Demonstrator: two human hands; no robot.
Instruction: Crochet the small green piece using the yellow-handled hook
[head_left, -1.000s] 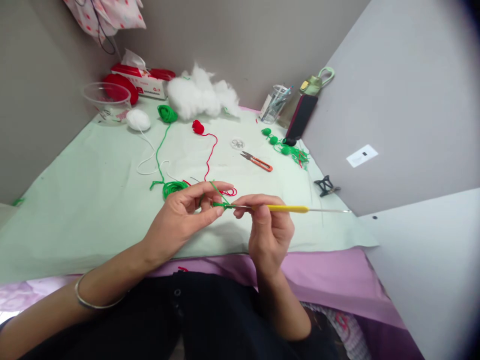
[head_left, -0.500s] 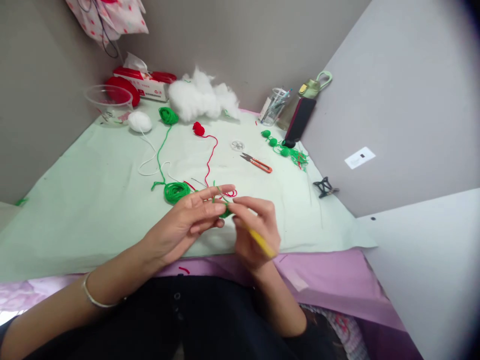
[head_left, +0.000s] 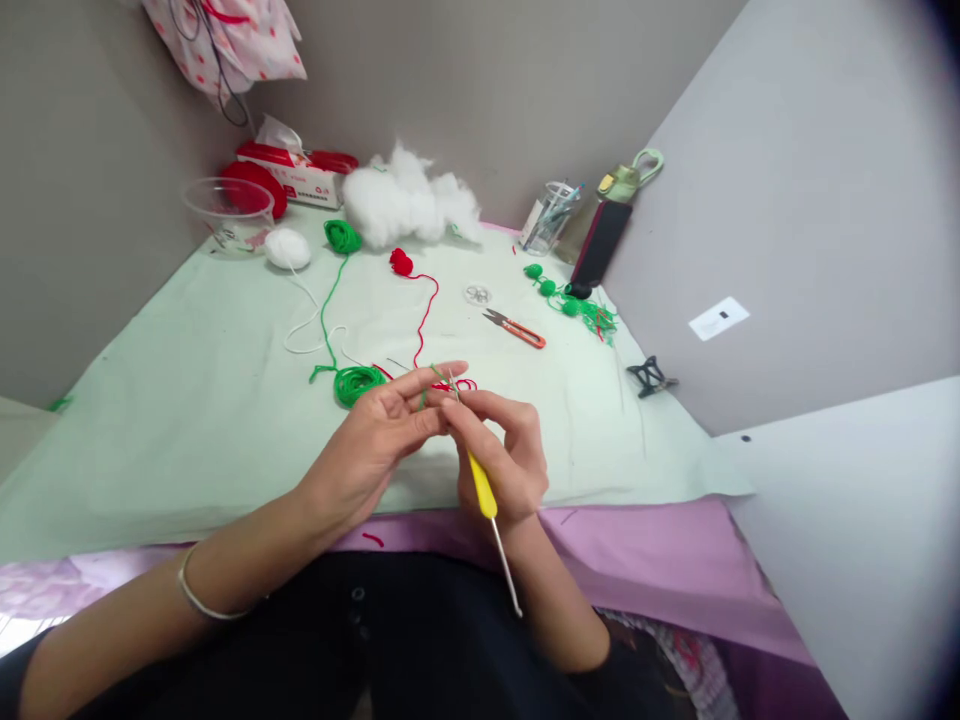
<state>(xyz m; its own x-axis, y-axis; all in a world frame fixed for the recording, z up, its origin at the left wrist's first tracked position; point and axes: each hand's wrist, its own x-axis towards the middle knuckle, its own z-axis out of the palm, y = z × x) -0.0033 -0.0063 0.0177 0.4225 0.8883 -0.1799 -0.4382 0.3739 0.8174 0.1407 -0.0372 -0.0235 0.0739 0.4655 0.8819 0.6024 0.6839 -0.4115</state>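
My right hand [head_left: 510, 465] is closed around a crochet hook [head_left: 484, 488] with a yellow grip. Its thin metal tail points down toward my body, and the other tip meets my left fingers. My left hand [head_left: 360, 450] pinches at that tip, its index finger stretched out with green yarn [head_left: 437, 371] over it. The piece of green crochet between the hands is mostly hidden by the fingers. Just beyond my left hand lies a loose coil of green yarn [head_left: 358, 385], with some red yarn [head_left: 466, 385] behind the fingertips.
Orange thread snips [head_left: 517, 328] and a small clear dish [head_left: 477, 294] lie past my hands. Further back are white stuffing [head_left: 409, 200], a white yarn ball [head_left: 286, 248], a plastic tub [head_left: 229, 215] and a tissue box [head_left: 311, 185]. Small green crocheted balls [head_left: 547, 288] lie right.
The crochet hook has turned in my right hand, so its metal tail now shows pointing downward. The green crochet piece, visible between the fingers before, is now mostly covered.
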